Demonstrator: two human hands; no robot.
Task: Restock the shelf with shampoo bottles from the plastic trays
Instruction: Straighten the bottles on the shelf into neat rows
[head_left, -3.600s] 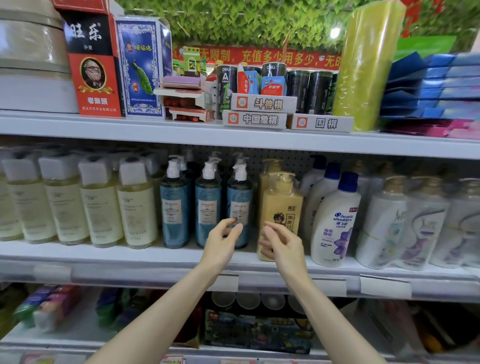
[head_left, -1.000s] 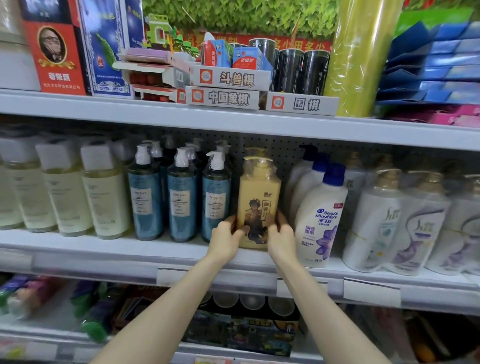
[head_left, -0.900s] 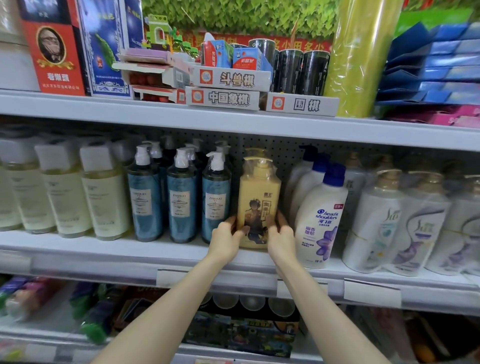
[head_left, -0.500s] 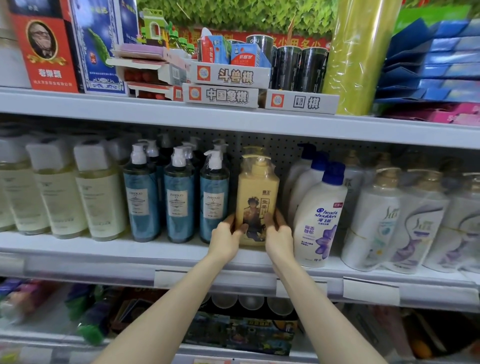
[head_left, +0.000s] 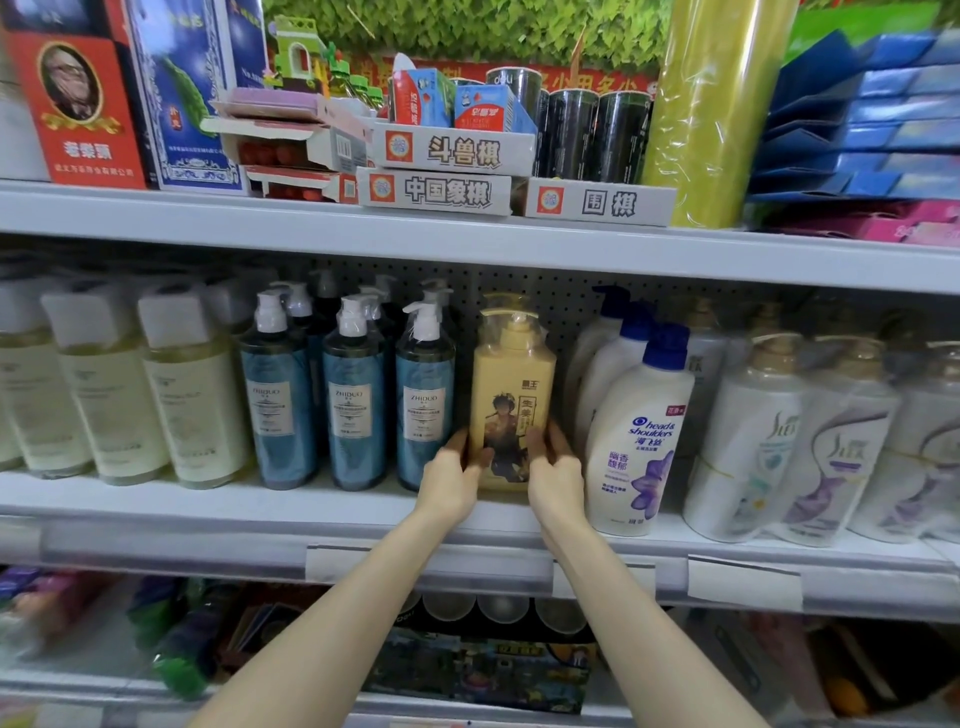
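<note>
Now the yellow bottle (head_left: 511, 379) stands upright on the shelf (head_left: 208, 506), long axis vertical, pump up, directly btwn the two grips. Left grip (head_left: 451, 486) clasps its lower left side, right grip (head_left: 556, 480) its lower right, fingers curled round the edges; both equally near. Blue bottle (head_left: 425, 410) sits just left of left grip, white bottle (head_left: 636, 431) just right of right grip. Tight slot, so prob. a straight push back.

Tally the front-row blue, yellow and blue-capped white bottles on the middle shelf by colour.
blue bottles: 3
yellow bottle: 1
blue-capped white bottle: 1
Total: 5
</note>
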